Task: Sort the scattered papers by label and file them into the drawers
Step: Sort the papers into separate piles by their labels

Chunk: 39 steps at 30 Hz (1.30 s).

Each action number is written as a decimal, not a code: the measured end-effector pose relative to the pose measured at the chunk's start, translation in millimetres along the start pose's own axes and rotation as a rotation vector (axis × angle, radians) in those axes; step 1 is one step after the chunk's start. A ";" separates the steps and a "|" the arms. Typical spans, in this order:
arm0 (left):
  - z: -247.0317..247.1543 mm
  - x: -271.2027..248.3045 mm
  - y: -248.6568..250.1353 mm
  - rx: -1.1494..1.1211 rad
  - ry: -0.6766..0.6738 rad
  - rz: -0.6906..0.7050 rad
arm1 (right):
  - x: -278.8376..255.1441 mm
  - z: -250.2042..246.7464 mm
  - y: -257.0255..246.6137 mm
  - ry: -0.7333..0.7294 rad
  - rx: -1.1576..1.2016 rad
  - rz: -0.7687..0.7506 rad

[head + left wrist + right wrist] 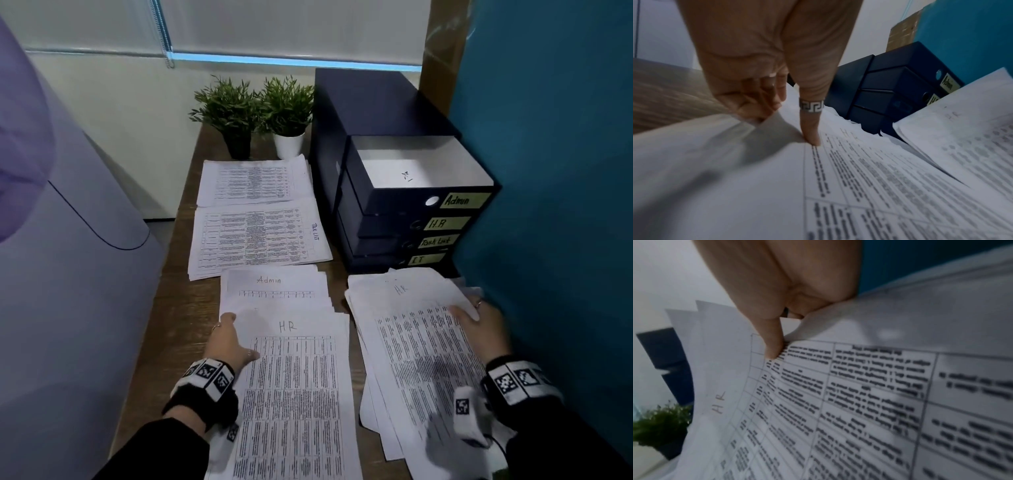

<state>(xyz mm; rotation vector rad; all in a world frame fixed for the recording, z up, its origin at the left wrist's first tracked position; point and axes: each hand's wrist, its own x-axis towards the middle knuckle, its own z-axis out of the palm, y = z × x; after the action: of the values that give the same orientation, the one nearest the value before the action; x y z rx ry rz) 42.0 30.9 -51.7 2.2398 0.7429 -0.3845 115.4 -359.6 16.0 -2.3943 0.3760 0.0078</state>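
Observation:
A dark blue drawer unit (pixel 376 109) stands at the back right, labelled Admin, HR, Task List and IT. Its top Admin drawer (pixel 363 192) is pulled out with a sheet inside. On the desk lie a Task List pile (pixel 257 240), another printed pile (pixel 253 181) behind it, and an Admin pile (pixel 274 287). My left hand (pixel 229 339) (pixel 787 126) pinches the left edge of an HR sheet (pixel 294 394) (pixel 859 178), thumb on top, fingers under. My right hand (pixel 479 322) (pixel 785 334) grips the right edge of a fanned HR stack (pixel 421 342) (pixel 859 402).
Two potted plants (pixel 233 113) (pixel 287 113) stand at the back of the narrow wooden desk (pixel 178 308). A teal partition (pixel 548 171) closes the right side right next to the drawers. A pale lilac surface (pixel 68 274) borders the left.

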 end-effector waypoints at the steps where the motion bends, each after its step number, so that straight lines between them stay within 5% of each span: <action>1: -0.3 -1.2 0.2 -0.053 0.006 0.001 | -2.1 -5.6 -6.6 0.008 0.057 -0.030; 5: -3.8 -2.1 -6.8 -0.274 0.060 0.062 | -13.3 -32.6 -31.4 -0.044 0.306 -0.107; 10: -25.2 -14.5 6.3 -0.638 -0.071 0.187 | -29.8 -48.3 -50.8 -0.220 0.596 -0.187; 14: -30.9 -10.5 17.7 -0.842 -0.077 0.150 | -44.0 -13.5 -48.9 -0.460 0.746 -0.026; 18: -18.7 -18.7 39.4 -1.023 -0.082 0.116 | -58.8 36.2 -49.2 -0.668 0.591 0.052; 21: -9.2 -21.1 44.3 -1.052 -0.189 0.055 | -59.4 64.8 -41.3 -0.687 0.424 0.068; 24: -5.6 -13.9 30.5 -0.933 -0.128 -0.009 | -52.5 69.8 -19.8 -0.518 0.325 0.069; 26: -4.6 -9.2 15.8 -0.716 0.018 -0.041 | -47.9 58.6 -9.1 -0.453 0.311 0.106; 30: 10.3 -4.7 -4.9 -0.131 0.047 -0.020 | -36.9 44.1 16.5 -0.378 0.235 0.196; 34: 13.2 0.7 -5.6 -0.167 0.034 -0.042 | -28.8 43.6 33.5 -0.417 0.198 0.178; 39: 7.4 3.8 -4.9 0.179 0.080 0.029 | -36.7 32.9 22.4 -0.521 0.418 0.134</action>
<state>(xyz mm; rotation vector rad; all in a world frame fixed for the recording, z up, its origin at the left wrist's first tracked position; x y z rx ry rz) 41.6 29.8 -61.3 2.4438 0.7417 -0.3620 77.3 -344.3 -19.5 -1.8627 0.2565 0.5484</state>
